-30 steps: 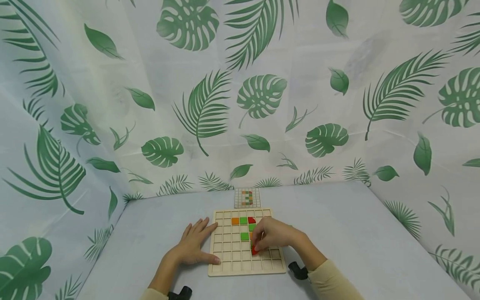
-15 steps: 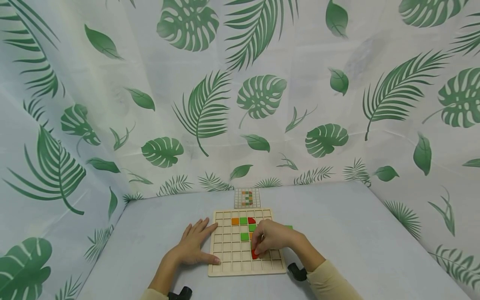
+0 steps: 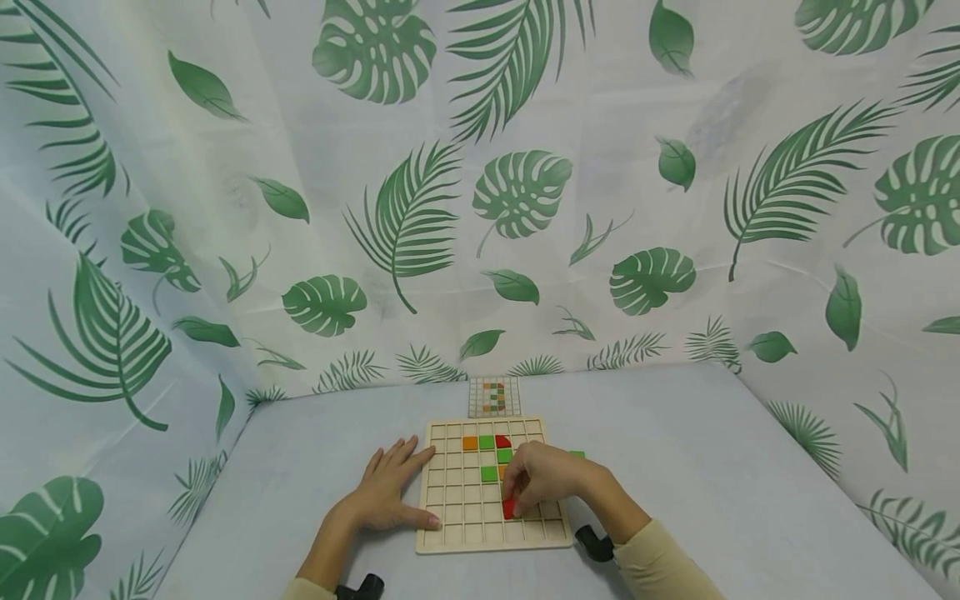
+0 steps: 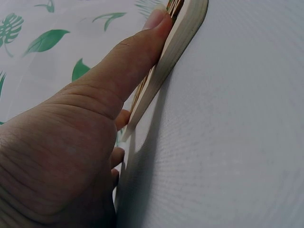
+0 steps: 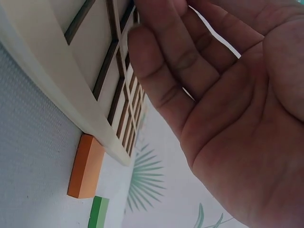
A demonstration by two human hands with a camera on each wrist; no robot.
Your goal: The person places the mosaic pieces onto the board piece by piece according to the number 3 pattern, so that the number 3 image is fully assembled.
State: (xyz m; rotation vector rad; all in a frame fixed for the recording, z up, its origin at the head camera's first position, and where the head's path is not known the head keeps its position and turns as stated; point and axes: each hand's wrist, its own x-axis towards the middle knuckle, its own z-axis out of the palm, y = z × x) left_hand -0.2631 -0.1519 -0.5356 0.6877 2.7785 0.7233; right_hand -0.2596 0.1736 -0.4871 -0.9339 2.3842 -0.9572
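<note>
A wooden grid board (image 3: pixel 462 533) lies on the table with coloured pieces in its cells. My right hand (image 3: pixel 551 472) is over its right half, fingers bent down, fingertips pinching a red piece (image 3: pixel 509 509) at a cell in a lower row. That piece is partly hidden by the fingers. My left hand (image 3: pixel 384 490) lies spread at the board's left edge, thumb (image 4: pixel 142 40) over the rim. Orange (image 3: pixel 470 443) and green (image 3: pixel 487 442) squares and a red rounded piece (image 3: pixel 503 442) form an upper row. Further green squares (image 3: pixel 489 473) sit below, some pieces being hidden by my right hand.
Behind the board lies a card (image 3: pixel 494 397) printed with a coloured grid pattern. An orange block (image 5: pixel 86 166) and a green block (image 5: pixel 98 212) lie on the table beside the board's right side. A leaf-patterned cloth (image 3: pixel 442 208) hangs behind the table.
My right hand has moved the red piece slightly toward me, and its square-looking part now shows at the cell. A green block has come into view behind the right wrist. The left hand stays still.
</note>
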